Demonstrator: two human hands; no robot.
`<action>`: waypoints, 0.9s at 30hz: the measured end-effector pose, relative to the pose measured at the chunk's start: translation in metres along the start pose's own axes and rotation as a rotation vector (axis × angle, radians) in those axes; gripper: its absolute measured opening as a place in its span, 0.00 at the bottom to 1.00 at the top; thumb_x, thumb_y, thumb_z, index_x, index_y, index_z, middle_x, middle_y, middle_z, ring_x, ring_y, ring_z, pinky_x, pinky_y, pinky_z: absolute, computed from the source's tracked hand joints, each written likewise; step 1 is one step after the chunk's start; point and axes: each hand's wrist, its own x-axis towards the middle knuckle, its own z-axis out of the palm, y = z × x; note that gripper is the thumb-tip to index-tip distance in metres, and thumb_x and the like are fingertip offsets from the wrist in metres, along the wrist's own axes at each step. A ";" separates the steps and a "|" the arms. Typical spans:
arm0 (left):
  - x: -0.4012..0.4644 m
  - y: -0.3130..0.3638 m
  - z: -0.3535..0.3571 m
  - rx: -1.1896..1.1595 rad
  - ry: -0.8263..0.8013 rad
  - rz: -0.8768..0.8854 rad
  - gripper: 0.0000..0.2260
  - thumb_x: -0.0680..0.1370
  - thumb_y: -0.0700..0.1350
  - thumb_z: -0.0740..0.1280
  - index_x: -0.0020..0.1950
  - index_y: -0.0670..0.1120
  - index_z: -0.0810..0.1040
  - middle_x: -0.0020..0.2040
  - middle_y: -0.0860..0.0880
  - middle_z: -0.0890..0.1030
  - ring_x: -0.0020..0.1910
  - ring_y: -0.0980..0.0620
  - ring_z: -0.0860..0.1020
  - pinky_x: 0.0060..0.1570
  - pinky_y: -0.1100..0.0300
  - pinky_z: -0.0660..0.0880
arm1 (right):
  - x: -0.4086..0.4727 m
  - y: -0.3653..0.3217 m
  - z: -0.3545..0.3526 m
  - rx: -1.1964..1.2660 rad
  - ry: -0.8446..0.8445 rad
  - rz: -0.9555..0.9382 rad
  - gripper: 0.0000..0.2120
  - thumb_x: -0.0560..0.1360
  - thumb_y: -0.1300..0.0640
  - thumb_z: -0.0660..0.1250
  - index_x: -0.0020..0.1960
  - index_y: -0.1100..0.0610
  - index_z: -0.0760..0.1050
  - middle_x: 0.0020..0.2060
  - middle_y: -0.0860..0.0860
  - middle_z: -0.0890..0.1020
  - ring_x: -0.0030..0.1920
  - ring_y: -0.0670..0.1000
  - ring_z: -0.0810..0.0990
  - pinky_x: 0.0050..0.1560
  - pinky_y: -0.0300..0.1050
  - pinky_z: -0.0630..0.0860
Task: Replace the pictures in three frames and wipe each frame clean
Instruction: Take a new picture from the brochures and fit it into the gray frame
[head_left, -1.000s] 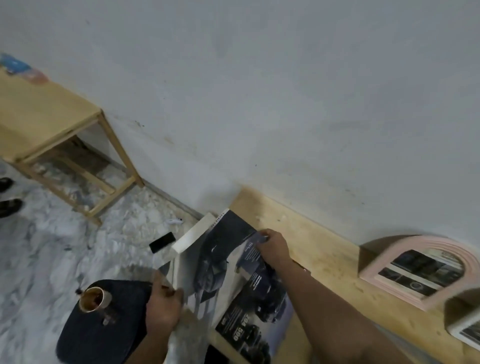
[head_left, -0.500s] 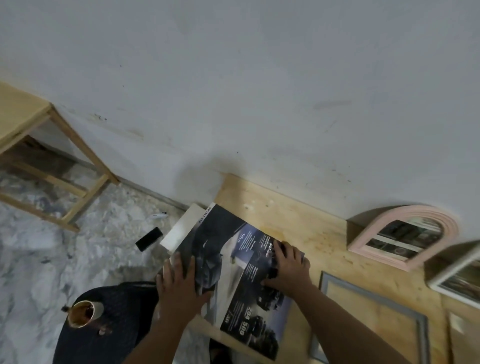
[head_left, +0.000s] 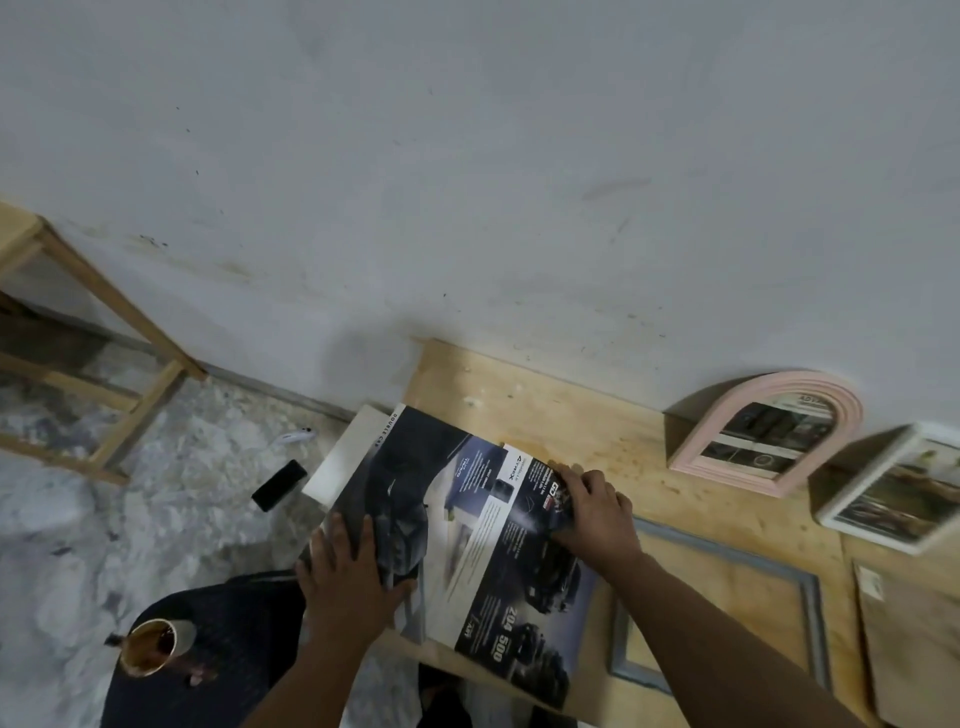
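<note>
A glossy car brochure (head_left: 467, 525) lies open across the left end of the wooden table (head_left: 597, 431). My left hand (head_left: 353, 571) presses flat on its left page with straight fingers. My right hand (head_left: 592, 512) pinches the far edge of the right page, fingers curled over it. A grey frame (head_left: 810, 597) lies flat to the right of the brochure. A pink arched frame (head_left: 769, 431) with a picture leans on the wall. A white frame (head_left: 898, 488) with a picture stands tilted at the right.
A plywood backing board (head_left: 909, 639) lies at the table's right end. A dark stool (head_left: 223, 649) with a cup (head_left: 150, 647) stands at the lower left. On the marble floor lie a black phone (head_left: 279, 485) and a small white object (head_left: 295, 436). A second wooden table (head_left: 104, 317) stands left.
My left hand moved from the brochure's near edge onto its left page and flattened. My right hand slid to the right page's far edge. The view swung right, bringing the grey frame into sight.
</note>
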 end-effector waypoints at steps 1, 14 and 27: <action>-0.001 0.001 0.000 0.004 0.002 -0.011 0.53 0.58 0.74 0.76 0.77 0.48 0.72 0.77 0.33 0.65 0.72 0.26 0.66 0.63 0.27 0.67 | 0.000 0.000 -0.005 0.013 -0.002 0.002 0.46 0.71 0.40 0.74 0.80 0.43 0.51 0.67 0.54 0.67 0.67 0.58 0.72 0.68 0.59 0.69; 0.003 0.024 -0.012 -0.057 0.036 0.079 0.53 0.56 0.66 0.81 0.76 0.43 0.73 0.74 0.29 0.68 0.69 0.21 0.68 0.61 0.24 0.67 | -0.007 0.039 -0.136 0.603 -0.320 0.090 0.16 0.67 0.70 0.72 0.45 0.51 0.87 0.40 0.48 0.88 0.43 0.52 0.85 0.49 0.45 0.81; -0.047 0.234 -0.090 -1.607 -0.627 -0.163 0.25 0.79 0.65 0.64 0.58 0.43 0.81 0.51 0.44 0.87 0.53 0.41 0.85 0.51 0.47 0.80 | -0.120 0.208 -0.115 1.404 0.126 0.503 0.13 0.76 0.74 0.64 0.59 0.69 0.75 0.45 0.68 0.83 0.37 0.61 0.83 0.41 0.54 0.82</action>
